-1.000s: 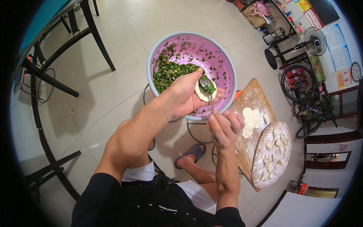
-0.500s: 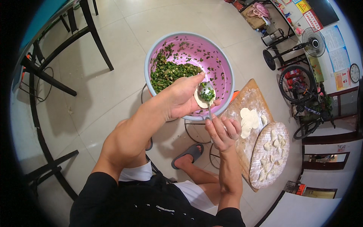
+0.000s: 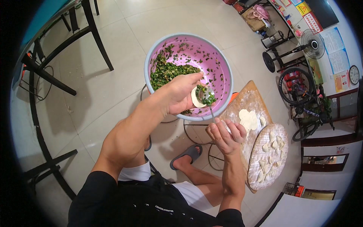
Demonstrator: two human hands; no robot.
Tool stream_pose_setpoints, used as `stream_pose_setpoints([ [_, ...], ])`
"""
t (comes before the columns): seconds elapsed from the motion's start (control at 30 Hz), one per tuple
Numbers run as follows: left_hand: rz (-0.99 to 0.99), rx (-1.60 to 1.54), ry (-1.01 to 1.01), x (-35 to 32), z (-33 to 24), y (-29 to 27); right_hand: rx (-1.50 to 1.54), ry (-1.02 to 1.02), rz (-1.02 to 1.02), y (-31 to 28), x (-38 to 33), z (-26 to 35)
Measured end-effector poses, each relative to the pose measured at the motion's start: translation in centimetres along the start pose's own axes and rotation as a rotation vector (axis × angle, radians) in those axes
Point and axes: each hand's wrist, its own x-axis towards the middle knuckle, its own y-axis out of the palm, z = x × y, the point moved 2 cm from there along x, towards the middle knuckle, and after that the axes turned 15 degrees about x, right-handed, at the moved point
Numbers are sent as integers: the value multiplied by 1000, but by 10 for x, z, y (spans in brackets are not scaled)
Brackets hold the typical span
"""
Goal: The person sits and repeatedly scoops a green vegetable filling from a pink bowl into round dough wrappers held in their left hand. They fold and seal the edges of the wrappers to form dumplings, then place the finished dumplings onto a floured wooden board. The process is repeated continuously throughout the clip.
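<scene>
Over the near rim of a pink basin [image 3: 221, 56] with a pale blue edge, my left hand [image 3: 181, 92] cups a round dough wrapper [image 3: 196, 99]. My right hand [image 3: 227, 135] grips the handle of a metal spoon [image 3: 212, 113], its fingers curled round it. The spoon's bowl, carrying chopped green filling [image 3: 208, 99], lies at the right side of the wrapper. Some green bits also show on the wrapper. More green filling [image 3: 168, 72] is heaped in the basin's left part, and bits cling to its wall.
At right, a floured wooden board [image 3: 247, 96] bears several flat wrappers [image 3: 248, 119]. A round ribbed tray [image 3: 253, 174] with several folded dumplings [image 3: 272, 137] overlaps it. A black chair [image 3: 96, 41] stands at left; a fan [image 3: 289, 51] and a bicycle [image 3: 297, 87] are far right.
My right hand and the spoon have moved slightly right, so the spoon's bowl has slid toward the wrapper's right edge. The wrapper's left part shows more.
</scene>
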Motion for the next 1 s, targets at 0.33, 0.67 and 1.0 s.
stream_pose_setpoints([
  [0.33, -136, -76, 120, 7, -1, -15, 90, 35, -61, -12, 12, -2],
  [0.67, -93, -154, 306, 12, 2, -13, 1279, 1109, -998, 12, 58, -11],
  [1.0, -122, -104, 307, 8, 0, -10, 1101, 894, -664, 9, 98, -10],
])
